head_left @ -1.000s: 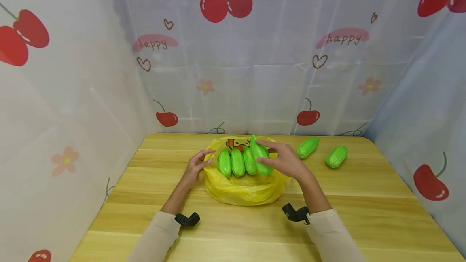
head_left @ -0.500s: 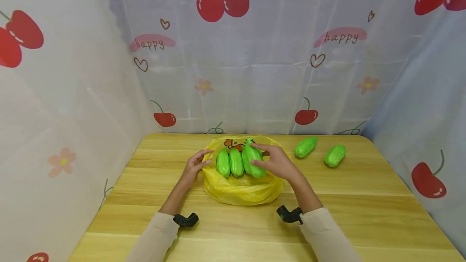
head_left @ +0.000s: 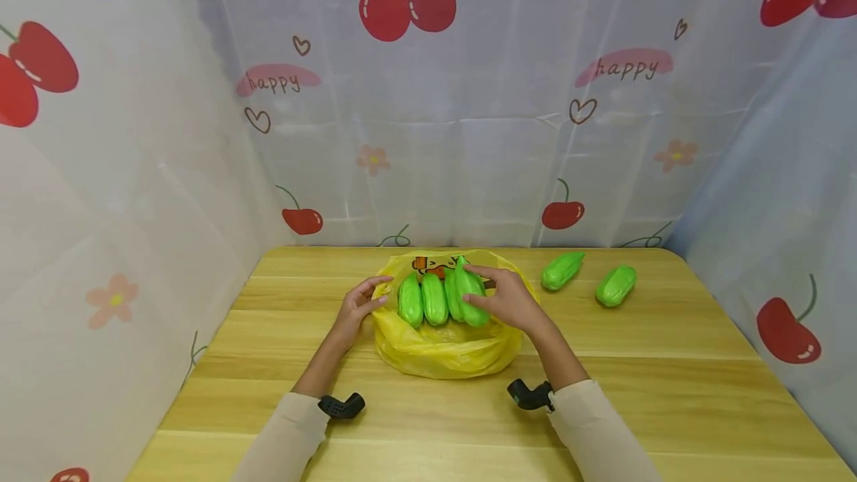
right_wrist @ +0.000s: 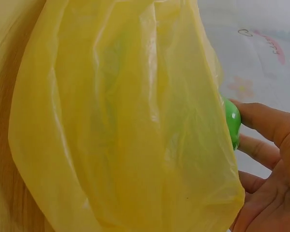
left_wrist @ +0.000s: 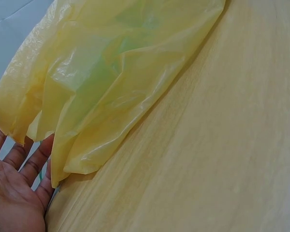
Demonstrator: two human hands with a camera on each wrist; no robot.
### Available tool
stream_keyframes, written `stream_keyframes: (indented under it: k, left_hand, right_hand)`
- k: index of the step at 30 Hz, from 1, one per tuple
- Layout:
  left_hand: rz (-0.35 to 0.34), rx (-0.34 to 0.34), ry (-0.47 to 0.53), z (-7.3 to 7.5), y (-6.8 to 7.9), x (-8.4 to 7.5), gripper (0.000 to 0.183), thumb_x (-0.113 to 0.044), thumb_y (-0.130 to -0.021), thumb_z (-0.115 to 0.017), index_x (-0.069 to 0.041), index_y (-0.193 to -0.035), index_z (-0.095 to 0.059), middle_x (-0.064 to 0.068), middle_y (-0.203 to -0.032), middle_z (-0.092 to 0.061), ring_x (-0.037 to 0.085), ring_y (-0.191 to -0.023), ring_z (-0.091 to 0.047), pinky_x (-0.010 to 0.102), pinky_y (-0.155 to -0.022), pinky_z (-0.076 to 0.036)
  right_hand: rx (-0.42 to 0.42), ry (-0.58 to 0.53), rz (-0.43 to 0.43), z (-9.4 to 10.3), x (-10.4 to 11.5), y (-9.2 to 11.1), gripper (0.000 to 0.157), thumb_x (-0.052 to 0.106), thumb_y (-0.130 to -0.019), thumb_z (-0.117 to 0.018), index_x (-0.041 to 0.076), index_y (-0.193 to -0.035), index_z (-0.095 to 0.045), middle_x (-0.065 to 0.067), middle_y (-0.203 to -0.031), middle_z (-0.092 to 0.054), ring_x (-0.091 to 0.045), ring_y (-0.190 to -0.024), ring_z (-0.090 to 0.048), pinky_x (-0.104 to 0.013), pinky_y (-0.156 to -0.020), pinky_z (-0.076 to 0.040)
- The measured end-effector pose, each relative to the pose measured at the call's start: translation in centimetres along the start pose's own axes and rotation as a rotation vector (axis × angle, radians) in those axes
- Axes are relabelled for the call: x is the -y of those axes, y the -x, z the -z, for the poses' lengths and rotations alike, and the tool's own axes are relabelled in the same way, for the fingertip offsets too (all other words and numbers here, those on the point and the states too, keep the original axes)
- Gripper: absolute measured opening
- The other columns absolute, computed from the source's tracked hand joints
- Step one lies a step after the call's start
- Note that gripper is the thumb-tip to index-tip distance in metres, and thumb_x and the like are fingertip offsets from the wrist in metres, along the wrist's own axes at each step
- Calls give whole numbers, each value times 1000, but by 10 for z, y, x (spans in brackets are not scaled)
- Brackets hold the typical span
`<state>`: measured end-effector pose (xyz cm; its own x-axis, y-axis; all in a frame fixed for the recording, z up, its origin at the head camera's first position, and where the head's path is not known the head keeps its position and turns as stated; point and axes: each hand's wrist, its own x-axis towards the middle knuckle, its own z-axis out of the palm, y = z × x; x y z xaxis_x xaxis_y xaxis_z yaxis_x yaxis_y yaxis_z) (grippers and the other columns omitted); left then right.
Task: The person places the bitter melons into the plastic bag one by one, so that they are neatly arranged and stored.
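Right hand [head_left: 512, 303] pinches one green vegetable-like piece [head_left: 474, 305] between thumb and fingers, in the mouth of the yellow bag [head_left: 448, 359] on the desk [head_left: 435, 430]. Piece lies at 9 o'clock from that hand, the nearer of the hands; long axis about 11-to-5, beside the 3 o'clock end of a row of three others [head_left: 435, 300]. Left hand [head_left: 353, 311] grips the bag's rim at its 9 o'clock side

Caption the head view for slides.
Right hand holds a glossy green oblong object beside three others in a yellow plastic bag; left hand touches the bag.
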<state>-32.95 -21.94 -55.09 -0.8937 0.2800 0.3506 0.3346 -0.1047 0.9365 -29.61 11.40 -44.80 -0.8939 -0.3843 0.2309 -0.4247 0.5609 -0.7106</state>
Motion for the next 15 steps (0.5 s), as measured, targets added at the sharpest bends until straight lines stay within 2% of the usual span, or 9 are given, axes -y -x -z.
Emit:
stream_keyframes:
  k: [7,10,15]
  left_hand:
    - [-1,2,4,0,1,2,46,-7,-100,-60,11,-141,-50,27,-150,-43,33,-150,-27,28,-121,-21]
    - [-2,2,4,0,0,2,46,-7,-100,-61,11,-141,-50,28,-150,-43,33,-150,-28,30,-121,-20]
    - [-3,1,10,0,0,2,46,-6,-100,-60,12,-141,-49,28,-150,-43,35,-149,-28,26,-120,-22]
  right_hand:
    - [-10,10,-21,-2,-5,-1,58,20,-92,-76,10,-146,-57,-17,-143,-58,-40,-119,-61,-52,-94,-53]
    - [-18,16,-32,-2,-6,-1,58,20,-93,-76,8,-146,-56,-18,-144,-57,-42,-119,-62,-50,-91,-55]
    - [-39,27,-47,-3,-7,-2,57,18,-93,-75,6,-146,-56,-19,-144,-56,-43,-118,-62,-51,-91,-55]
